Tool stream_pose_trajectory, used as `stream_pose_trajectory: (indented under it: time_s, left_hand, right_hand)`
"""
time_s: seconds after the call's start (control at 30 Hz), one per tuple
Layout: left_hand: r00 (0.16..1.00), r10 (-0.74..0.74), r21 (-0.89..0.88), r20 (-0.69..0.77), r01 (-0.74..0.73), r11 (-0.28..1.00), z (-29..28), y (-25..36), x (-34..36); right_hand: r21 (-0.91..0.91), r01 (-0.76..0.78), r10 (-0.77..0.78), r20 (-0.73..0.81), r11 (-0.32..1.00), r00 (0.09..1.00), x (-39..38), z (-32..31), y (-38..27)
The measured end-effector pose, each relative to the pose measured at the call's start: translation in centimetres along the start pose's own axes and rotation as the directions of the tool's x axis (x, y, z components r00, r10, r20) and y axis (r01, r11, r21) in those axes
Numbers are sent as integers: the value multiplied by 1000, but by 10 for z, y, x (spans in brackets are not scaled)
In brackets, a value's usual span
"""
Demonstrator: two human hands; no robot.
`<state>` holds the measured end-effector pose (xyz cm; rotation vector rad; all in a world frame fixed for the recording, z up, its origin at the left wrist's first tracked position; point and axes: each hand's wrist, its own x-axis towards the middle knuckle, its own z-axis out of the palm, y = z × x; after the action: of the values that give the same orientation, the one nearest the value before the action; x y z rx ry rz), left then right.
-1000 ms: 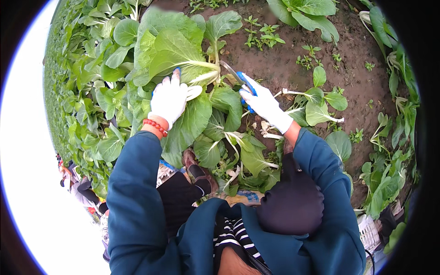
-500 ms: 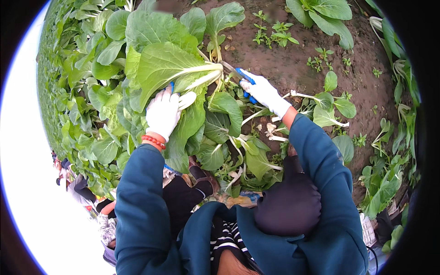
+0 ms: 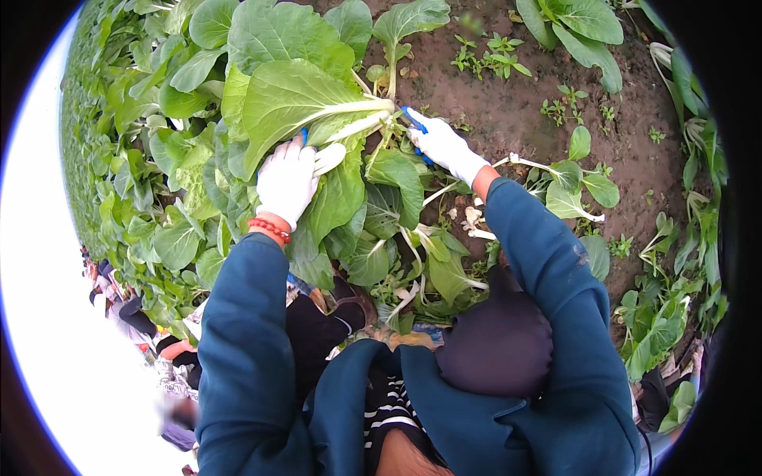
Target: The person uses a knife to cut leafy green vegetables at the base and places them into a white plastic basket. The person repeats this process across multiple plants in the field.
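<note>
A large leafy bok choy (image 3: 298,99) lies tilted over in front of me, its pale stalks pointing right. My left hand (image 3: 287,181), in a white glove with blue fingertips, grips its outer leaves, next to one broad white stalk (image 3: 329,159). At the base of the stalks is my right hand (image 3: 444,147), gloved the same way and closed around a knife. The knife's blade is mostly hidden now between the hand and the stalk bases; it showed more plainly half a second ago.
Dense bok choy plants (image 3: 178,238) fill the left side. Cut-off leaves (image 3: 448,274) and trimmed stalks lie on the brown soil (image 3: 524,127) by my right forearm. Small weeds (image 3: 496,55) grow farther off. Other people (image 3: 119,305) are at the lower left edge.
My right hand has shifted slightly left and up against the stalk bases, and less of the blade shows. My left hand keeps its hold; the whole view has moved a little.
</note>
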<state>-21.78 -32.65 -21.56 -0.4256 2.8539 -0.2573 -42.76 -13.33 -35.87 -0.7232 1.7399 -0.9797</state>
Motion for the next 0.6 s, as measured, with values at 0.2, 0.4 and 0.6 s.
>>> stream_pose_trajectory:
  time_s: [0.2, 0.4, 0.6]
  left_hand:
    - [998, 21, -18, -54, -22, 1000, 0, -1, -3]
    - [999, -32, -35, -32, 31, 999, 8, -7, -17]
    - [983, -105, -19, -151, 104, 994, 7, -49, -67]
  right_hand:
    - [174, -57, 42, 87, 983, 995, -15, -3, -2]
    - [-45, 99, -92, 122, 994, 988, -52, 41, 63]
    - [549, -45, 138, -130, 834, 982, -109, 31, 22]
